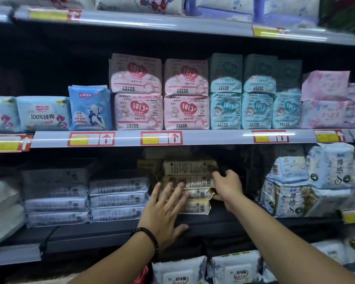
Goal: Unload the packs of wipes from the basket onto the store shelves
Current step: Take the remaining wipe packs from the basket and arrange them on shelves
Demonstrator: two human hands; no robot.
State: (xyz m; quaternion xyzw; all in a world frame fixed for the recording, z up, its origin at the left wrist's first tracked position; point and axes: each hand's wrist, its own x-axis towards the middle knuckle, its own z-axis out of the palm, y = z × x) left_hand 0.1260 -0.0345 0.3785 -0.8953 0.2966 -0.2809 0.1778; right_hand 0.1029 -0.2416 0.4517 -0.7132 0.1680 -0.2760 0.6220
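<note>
A stack of several yellow-beige wipe packs (195,182) lies flat on the dark lower shelf (223,221). My left hand (164,210) is spread open, fingers apart, pressed against the stack's left front side. My right hand (226,186) curls around the right end of the stack, fingers on the upper packs and thumb lower down. More wipe packs with white lid labels (207,271) sit at the bottom of the view. The basket itself is not visible.
White-grey packs (118,198) are stacked left of the yellow stack, and blue-white packs (307,187) stand to the right. The shelf above holds pink (162,111) and light-blue packs (256,110). Bare dark shelf lies in front of the stack.
</note>
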